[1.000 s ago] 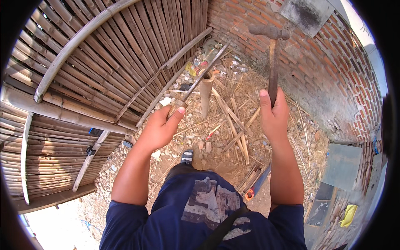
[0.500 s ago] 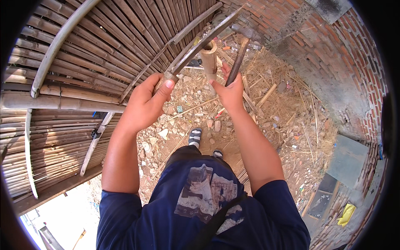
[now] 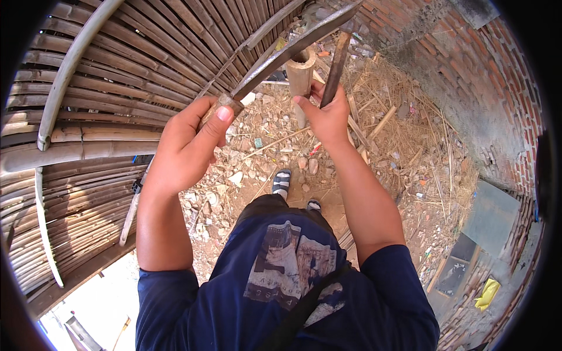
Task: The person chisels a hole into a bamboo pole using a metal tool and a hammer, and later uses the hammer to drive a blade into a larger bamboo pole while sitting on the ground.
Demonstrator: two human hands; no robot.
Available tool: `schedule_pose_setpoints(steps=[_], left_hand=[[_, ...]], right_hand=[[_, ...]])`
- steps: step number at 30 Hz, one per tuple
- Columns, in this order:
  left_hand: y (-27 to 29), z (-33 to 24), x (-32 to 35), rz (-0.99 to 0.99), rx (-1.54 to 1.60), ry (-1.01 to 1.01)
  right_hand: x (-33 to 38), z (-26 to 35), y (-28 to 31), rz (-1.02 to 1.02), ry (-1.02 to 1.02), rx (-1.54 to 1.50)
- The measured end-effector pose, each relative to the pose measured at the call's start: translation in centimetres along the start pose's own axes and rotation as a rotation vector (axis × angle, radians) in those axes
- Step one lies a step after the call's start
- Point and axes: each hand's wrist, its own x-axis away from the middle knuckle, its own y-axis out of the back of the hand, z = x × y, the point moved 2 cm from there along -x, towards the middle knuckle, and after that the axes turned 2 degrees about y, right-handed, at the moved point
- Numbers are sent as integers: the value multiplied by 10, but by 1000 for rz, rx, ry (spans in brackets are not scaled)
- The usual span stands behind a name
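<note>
My left hand [image 3: 196, 140] is closed round the short wooden handle of a machete [image 3: 293, 50]. Its long, slightly curved blade slants up and away to the right, above the tube's open top. A section of bamboo tube [image 3: 300, 76] stands upright ahead of me, its hollow end facing up. My right hand [image 3: 329, 117] has its thumb against the tube's near side, with the fingers curled partly out of sight. Across this same hand runs the dark wooden handle of a hammer [image 3: 336, 70], its grey head partly hidden beyond the blade.
On the left rises a bamboo-slat wall [image 3: 99, 99] with crosspoles. A brick wall [image 3: 492, 88] curves round the right, with a grey panel [image 3: 492, 216] and a yellow cloth or bag [image 3: 487, 294] near it. Stones, straw and split bamboo [image 3: 383, 123] litter the ground about my sandalled feet.
My right hand has moved closer to the bamboo tube, its thumb now against it. The left hand and machete have shifted slightly left and nearer. The whole view has tilted a little.
</note>
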Motion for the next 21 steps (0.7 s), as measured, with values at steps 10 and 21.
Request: schedule_pose_setpoints(steps=[10, 21], left_hand=[[0, 18, 10, -47, -119, -41], [-40, 23, 46, -270, -248, -74]], right_hand=[[22, -6, -10, -13, -16, -9], [69, 127, 163, -24, 32, 279]])
